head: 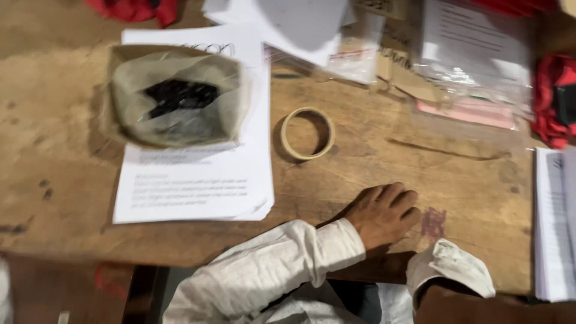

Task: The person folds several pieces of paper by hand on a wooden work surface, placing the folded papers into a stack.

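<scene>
fingers curled loosely, gripping nothing, the left hand (384, 215) rests palm-down on the wooden table (420, 174). just beyond it lies a tape roll (307, 133). right hand hidden; only its white cuff (450, 267) shows.

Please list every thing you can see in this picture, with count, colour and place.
table: one, brown wood, fills the view
tape roll: one, beige, table middle
box: one, tan, lined with clear plastic, dark pieces inside, on the paper stack
paper stack: one, white, left of middle
loose papers: several, white, top middle
plastic bags: a few, clear, top right
red cloth: pieces at right edge and top left
booklet: one, white, right edge
left hand: knuckles down on table edge, white sleeve
right hand: hidden; only a white cuff shows
</scene>
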